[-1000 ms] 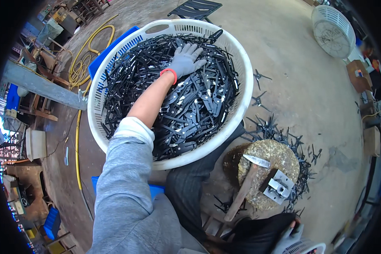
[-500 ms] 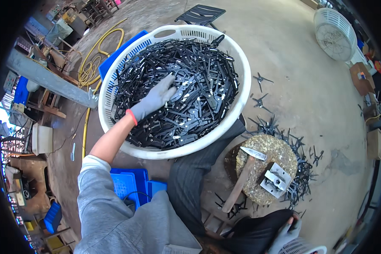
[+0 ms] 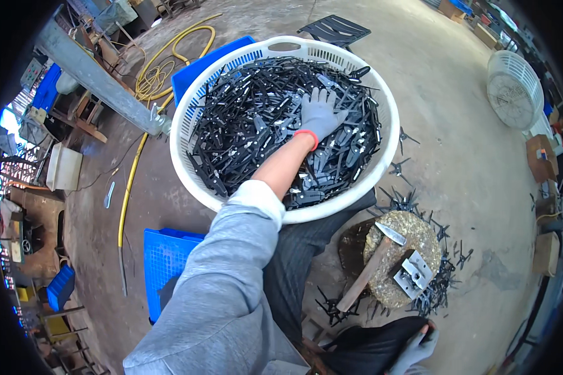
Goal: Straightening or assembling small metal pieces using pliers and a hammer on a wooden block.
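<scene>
My left hand [image 3: 319,115], in a grey glove with a red cuff, lies palm down with its fingers spread. It rests on a heap of black metal plier-like pieces [image 3: 244,125] inside a large round white plastic basket [image 3: 389,134]. No piece shows in its grasp. At the lower edge is my right hand [image 3: 414,351], gloved too but with bare fingertips, beside my dark-trousered knee. Its fingers are partly cut off from sight, so what it holds, if anything, does not show.
Right of my leg stands a round stone-like block [image 3: 413,228] bearing a wooden-handled hammer [image 3: 370,272] and a metal fixture [image 3: 413,274]. More black pieces [image 3: 441,284] lie around it. Blue crates [image 3: 169,262], a yellow hose [image 3: 129,206] and a black stool [image 3: 334,29] stand or lie nearby.
My left hand has moved right and farther across the heap, its fingers now pointing away from me. The view has shifted too, and the small white basket beside my right hand has left it.
</scene>
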Tool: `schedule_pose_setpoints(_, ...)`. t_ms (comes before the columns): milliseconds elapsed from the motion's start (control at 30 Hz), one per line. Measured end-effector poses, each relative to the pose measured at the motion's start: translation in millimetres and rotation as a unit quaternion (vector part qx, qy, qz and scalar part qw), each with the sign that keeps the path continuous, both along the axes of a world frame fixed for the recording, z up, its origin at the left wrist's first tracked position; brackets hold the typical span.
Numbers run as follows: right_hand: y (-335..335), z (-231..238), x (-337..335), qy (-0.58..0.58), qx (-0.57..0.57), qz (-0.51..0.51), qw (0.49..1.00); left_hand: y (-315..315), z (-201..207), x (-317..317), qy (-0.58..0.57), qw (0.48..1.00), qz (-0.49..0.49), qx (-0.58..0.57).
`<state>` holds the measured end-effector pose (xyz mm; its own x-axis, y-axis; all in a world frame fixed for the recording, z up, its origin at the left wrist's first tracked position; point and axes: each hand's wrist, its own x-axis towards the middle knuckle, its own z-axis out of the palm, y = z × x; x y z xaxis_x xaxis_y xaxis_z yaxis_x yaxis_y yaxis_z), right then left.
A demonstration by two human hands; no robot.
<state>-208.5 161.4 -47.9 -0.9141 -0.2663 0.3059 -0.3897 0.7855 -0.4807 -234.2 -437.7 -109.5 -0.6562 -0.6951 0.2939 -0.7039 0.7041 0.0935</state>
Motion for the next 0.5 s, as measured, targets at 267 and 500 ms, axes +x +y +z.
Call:
schedule_pose_setpoints(267,3,1,2,0.006,-0.026,0.008,1.000,18,16,25,0.030,0.993,-0.117,-0.011)
schedule_pose_setpoints(500,-5,0,0,-0.006,-0.008,0.010,1.000,23,6,210,-0.007,0.995,-0.096,0.009)
